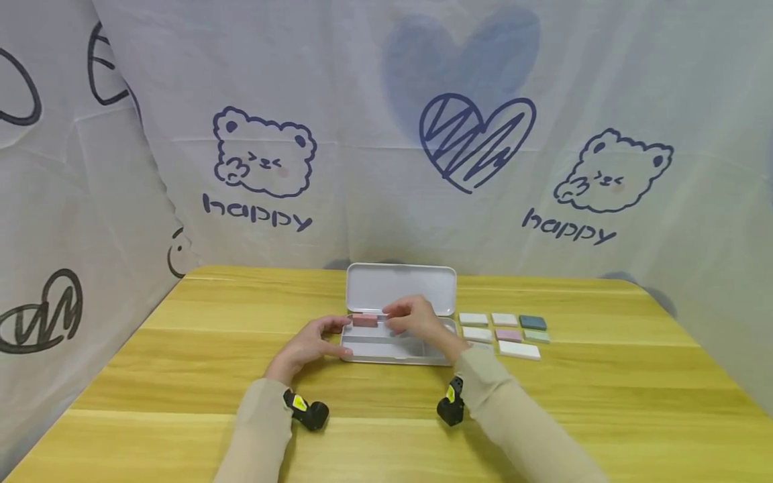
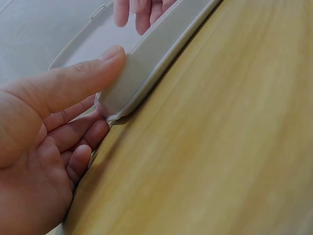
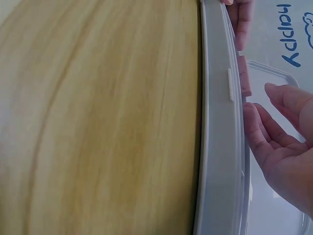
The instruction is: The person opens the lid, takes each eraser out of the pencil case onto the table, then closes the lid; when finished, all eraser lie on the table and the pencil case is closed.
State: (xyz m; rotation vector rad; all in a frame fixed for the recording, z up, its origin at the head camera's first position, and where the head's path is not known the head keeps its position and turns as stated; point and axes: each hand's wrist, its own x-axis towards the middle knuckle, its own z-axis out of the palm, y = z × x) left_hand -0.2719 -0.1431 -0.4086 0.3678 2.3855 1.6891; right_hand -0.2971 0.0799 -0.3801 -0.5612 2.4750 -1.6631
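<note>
A white pencil case [image 1: 386,349] lies with its lid [image 1: 401,288] raised at the back. My left hand [image 1: 308,345] holds the case's left end; in the left wrist view, the thumb [image 2: 100,71] lies over the front rim and the other fingers bend against the end. Inside the rear compartment, at the left, is a pinkish-red block [image 1: 365,320] resembling an eraser. Just right of it my right hand [image 1: 419,320] hovers over the case. From the right wrist view, a gap separates that thumb and the fingers [image 3: 261,129], with nothing seen between them.
To the right of the case, small flat blocks lie in rows on the wooden table [image 1: 374,429]: several white ones [image 1: 519,349], a pink one [image 1: 508,335], a dark blue one [image 1: 533,323] and a pale green one [image 1: 536,336]. A printed curtain [image 1: 362,168] hangs behind.
</note>
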